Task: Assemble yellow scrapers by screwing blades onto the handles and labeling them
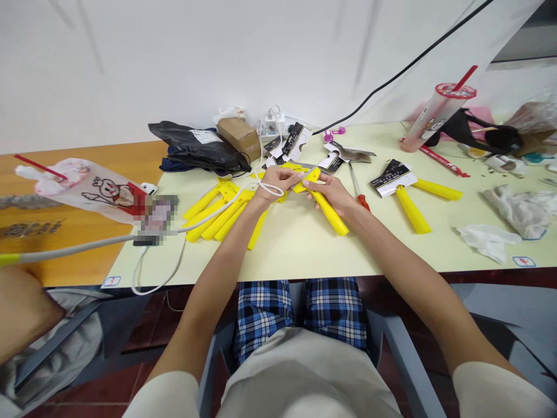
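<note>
Both of my hands meet over the table on one yellow-handled scraper [331, 216]. My left hand [277, 179] pinches at its blade end, and a short grey piece of blade shows between the fingers. The fingers of my right hand [334, 191] are closed on the yellow head, with the handle slanting toward me. Several more yellow-handled scrapers [221, 216] lie fanned out under and left of my left hand. Just beyond my right hand is a screwdriver [362, 201] with a red handle. Two yellow handles [412, 213] with black-and-white cards [394, 179] lie farther right.
More carded blades [298, 142] lie behind my hands, near a cardboard box [238, 138] and a black bag [198, 145]. A white cable crosses my left wrist from a phone [156, 220]. Drink cups stand right [437, 116] and lean left [100, 188]. Crumpled tissue [489, 241] lies right.
</note>
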Action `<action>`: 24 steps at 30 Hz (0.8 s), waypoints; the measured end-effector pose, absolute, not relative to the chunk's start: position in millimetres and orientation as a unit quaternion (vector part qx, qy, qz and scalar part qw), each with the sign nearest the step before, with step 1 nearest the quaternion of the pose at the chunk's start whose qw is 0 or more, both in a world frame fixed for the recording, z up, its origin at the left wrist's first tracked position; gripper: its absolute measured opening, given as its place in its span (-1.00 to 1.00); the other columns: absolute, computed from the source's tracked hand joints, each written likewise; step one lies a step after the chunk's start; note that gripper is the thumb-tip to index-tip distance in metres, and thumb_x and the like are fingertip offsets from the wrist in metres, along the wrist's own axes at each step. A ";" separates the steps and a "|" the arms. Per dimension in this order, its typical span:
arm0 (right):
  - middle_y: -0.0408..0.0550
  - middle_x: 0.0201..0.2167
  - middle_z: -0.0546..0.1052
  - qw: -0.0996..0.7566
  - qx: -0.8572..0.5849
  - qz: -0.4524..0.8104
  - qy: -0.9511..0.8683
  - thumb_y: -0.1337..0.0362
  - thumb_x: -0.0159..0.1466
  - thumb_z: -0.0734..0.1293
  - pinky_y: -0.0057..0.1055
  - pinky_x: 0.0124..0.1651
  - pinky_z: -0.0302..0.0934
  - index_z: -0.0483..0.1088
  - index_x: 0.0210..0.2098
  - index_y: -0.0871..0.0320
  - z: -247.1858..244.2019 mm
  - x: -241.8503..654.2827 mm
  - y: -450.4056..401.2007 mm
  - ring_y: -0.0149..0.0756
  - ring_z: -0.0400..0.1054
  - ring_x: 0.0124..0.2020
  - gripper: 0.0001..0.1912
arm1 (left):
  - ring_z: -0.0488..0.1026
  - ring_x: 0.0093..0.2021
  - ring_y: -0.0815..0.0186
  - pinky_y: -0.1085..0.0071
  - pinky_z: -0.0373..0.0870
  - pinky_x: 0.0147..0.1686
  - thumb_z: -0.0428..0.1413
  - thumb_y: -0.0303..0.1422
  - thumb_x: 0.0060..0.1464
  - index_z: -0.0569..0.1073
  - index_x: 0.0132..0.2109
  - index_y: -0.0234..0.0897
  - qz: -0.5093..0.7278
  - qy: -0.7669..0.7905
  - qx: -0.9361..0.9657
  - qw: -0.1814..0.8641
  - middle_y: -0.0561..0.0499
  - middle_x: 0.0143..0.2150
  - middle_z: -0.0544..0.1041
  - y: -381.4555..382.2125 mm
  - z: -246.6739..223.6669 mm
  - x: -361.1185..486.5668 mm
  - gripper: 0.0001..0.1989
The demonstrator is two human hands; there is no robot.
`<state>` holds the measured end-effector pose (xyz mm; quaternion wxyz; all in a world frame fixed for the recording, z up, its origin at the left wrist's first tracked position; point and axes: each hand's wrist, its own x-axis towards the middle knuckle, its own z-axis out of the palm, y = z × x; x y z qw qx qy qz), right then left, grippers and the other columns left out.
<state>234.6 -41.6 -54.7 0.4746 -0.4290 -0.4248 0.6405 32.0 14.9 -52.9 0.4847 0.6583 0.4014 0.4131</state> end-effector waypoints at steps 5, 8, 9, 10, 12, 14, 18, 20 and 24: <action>-0.03 -0.11 0.72 0.508 -0.453 0.618 -0.393 0.25 0.21 0.71 -0.54 -0.60 0.44 0.57 -0.08 0.14 -49.7 233.6 -42.2 -0.39 0.55 -0.42 -0.62 | 0.53 -0.35 0.30 0.43 0.45 -0.39 0.46 0.07 0.07 0.78 -0.17 -0.26 0.414 0.401 0.645 0.501 -0.07 -0.26 0.69 15.2 -53.9 30.3 -0.54; -0.02 -0.10 0.73 0.515 -0.462 0.614 -0.380 0.27 0.23 0.69 -0.53 -0.58 0.46 0.55 -0.08 0.14 -47.6 232.8 -42.6 -0.37 0.57 -0.40 -0.64 | 0.54 -0.36 0.32 0.44 0.45 -0.39 0.52 0.02 -0.01 0.80 -0.09 -0.27 0.411 0.392 0.649 0.506 -0.11 -0.21 0.74 13.5 -50.5 30.2 -0.51; -0.01 -0.09 0.73 0.515 -0.464 0.615 -0.377 0.27 0.24 0.69 -0.53 -0.58 0.47 0.55 -0.08 0.14 -47.4 232.6 -42.6 -0.37 0.58 -0.39 -0.64 | 0.54 -0.35 0.32 0.44 0.46 -0.37 0.53 0.01 -0.03 0.80 -0.08 -0.27 0.410 0.387 0.653 0.506 -0.12 -0.20 0.75 13.3 -49.6 29.8 -0.51; -0.01 -0.09 0.73 0.514 -0.465 0.616 -0.374 0.27 0.24 0.69 -0.53 -0.58 0.47 0.55 -0.08 0.14 -47.5 232.5 -42.6 -0.36 0.58 -0.39 -0.65 | 0.55 -0.34 0.31 0.43 0.47 -0.35 0.54 -0.01 -0.05 0.81 -0.09 -0.27 0.410 0.382 0.657 0.504 -0.12 -0.20 0.76 13.1 -48.9 29.1 -0.51; 0.00 -0.07 0.73 0.512 -0.467 0.619 -0.369 0.28 0.24 0.69 -0.53 -0.58 0.48 0.56 -0.07 0.15 -48.1 232.6 -42.2 -0.36 0.59 -0.39 -0.64 | 0.57 -0.31 0.29 0.41 0.49 -0.30 0.54 -0.01 -0.07 0.82 -0.13 -0.28 0.412 0.372 0.665 0.500 -0.13 -0.19 0.77 13.3 -48.0 27.5 -0.53; 0.01 -0.06 0.74 0.510 -0.468 0.620 -0.369 0.29 0.24 0.69 -0.53 -0.58 0.48 0.57 -0.07 0.16 -48.9 233.2 -41.8 -0.37 0.59 -0.40 -0.64 | 0.59 -0.28 0.26 0.39 0.51 -0.27 0.54 0.00 -0.06 0.82 -0.17 -0.27 0.414 0.363 0.671 0.496 -0.14 -0.19 0.77 13.4 -47.5 25.9 -0.55; 0.01 -0.08 0.74 0.507 -0.471 0.617 -0.374 0.26 0.24 0.70 -0.52 -0.58 0.49 0.59 -0.06 0.16 -49.4 235.0 -41.5 -0.37 0.58 -0.40 -0.65 | 0.60 -0.26 0.22 0.36 0.52 -0.26 0.53 0.02 -0.06 0.82 -0.20 -0.25 0.407 0.365 0.676 0.495 -0.14 -0.18 0.78 12.1 -46.4 24.2 -0.56; 0.01 -0.08 0.74 0.506 -0.471 0.616 -0.376 0.26 0.24 0.70 -0.52 -0.58 0.49 0.59 -0.05 0.16 -49.6 235.3 -41.5 -0.36 0.58 -0.40 -0.64 | 0.59 -0.27 0.24 0.36 0.53 -0.27 0.51 0.03 -0.05 0.82 -0.18 -0.25 0.401 0.368 0.675 0.497 -0.14 -0.14 0.78 11.5 -46.3 23.8 -0.54; 0.04 -0.03 0.74 0.507 -0.468 0.617 -0.379 0.26 0.25 0.68 -0.54 -0.58 0.47 0.60 -0.06 0.17 -52.9 235.0 -40.0 -0.37 0.58 -0.40 -0.66 | 0.60 -0.27 0.24 0.38 0.54 -0.29 0.46 0.07 0.04 0.80 -0.15 -0.26 0.374 0.376 0.689 0.494 -0.15 -0.11 0.78 15.0 -44.9 19.3 -0.53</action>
